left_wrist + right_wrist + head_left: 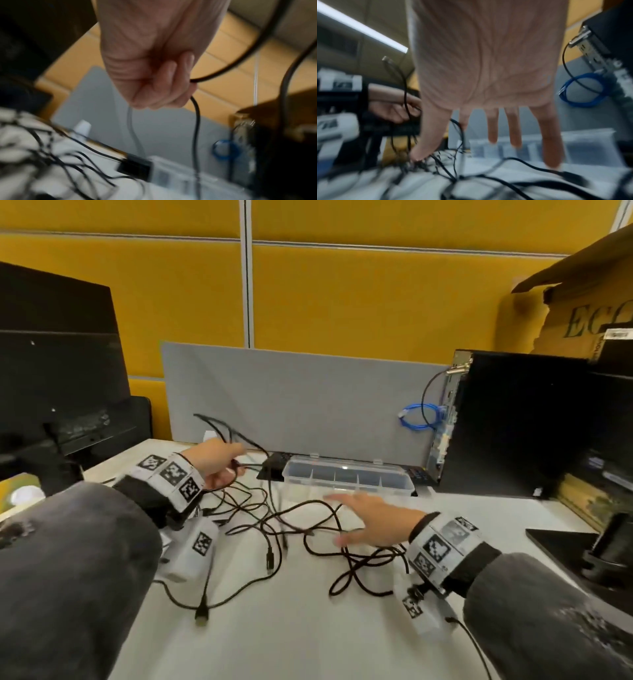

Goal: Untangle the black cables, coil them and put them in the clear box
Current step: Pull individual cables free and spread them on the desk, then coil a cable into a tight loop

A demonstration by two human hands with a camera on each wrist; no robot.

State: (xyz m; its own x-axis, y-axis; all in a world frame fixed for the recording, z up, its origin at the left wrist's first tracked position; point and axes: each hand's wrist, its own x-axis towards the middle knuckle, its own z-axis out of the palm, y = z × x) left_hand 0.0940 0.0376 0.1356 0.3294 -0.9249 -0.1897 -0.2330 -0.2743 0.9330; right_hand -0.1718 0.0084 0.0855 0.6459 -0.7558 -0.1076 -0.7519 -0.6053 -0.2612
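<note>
Gripping black cables (274, 518), left hand (214, 460) raised, right hand (371, 520) spread beside clear box (404, 486)

On the counter (308, 628) there were two hands (215, 462), one clear box (347, 482) near its far edge, one coiled blue cable (419, 417), one computer tower (513, 422) at its right edge, and a tangle of black cables (274, 525) whose number could not be told.
</note>
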